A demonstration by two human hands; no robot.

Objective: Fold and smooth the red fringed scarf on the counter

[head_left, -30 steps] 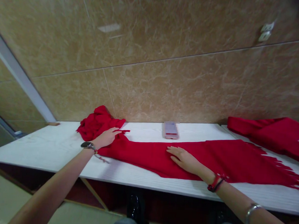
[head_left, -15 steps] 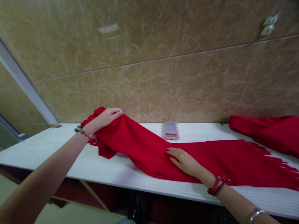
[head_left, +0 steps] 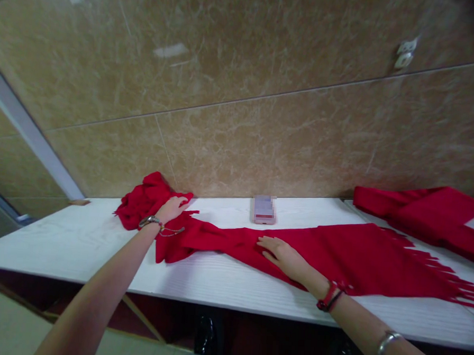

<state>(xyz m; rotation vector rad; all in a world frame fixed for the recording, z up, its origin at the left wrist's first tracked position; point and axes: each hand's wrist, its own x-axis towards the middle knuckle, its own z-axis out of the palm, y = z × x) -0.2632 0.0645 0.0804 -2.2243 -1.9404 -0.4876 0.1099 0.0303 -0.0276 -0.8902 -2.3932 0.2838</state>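
Note:
A long red scarf (head_left: 348,257) with a fringed end lies along the white countertop (head_left: 106,245). Its left part is bunched into a crumpled heap (head_left: 140,201) beside the wall. My left hand (head_left: 171,210) is on the edge of this heap, fingers bent over a fold of the cloth; its fingertips are partly hidden. Flat on the middle of the scarf rests my right hand (head_left: 286,257), its fingers stretched out and slightly apart. The cloth between my hands is narrow and wrinkled, while the right part is spread smooth.
Behind the scarf, a phone (head_left: 264,209) lies near the tiled wall (head_left: 230,150). Another folded red cloth (head_left: 413,216) sits at the back right. Below the countertop are dark shelf openings (head_left: 166,314), and a black shoe (head_left: 207,335) shows there.
The raised left part of the scarf has come down and narrowed into wrinkles. My left hand has moved lower and slightly right in view. My right hand stays on the cloth.

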